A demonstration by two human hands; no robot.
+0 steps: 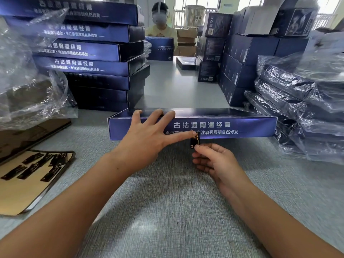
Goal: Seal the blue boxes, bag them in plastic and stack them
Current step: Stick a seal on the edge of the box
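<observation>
Blue box (pixel 223 125) lies flat on grey tabletop (pixel 167 202) w/ left hand (pixel 147 135) spread open on its front & right hand (pixel 214 161) pinching small black sticker (pixel 195 140) at box's bottom edge.

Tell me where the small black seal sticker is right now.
In the head view, the seal sticker is at centre, pinched by the right hand against the lower front edge of the blue box, under the left hand thumb.

Glossy cardboard blue box (pixel 223 125), crinkly clear plastic bags (pixel 305 101), woven-textured grey table (pixel 167 202)
</observation>
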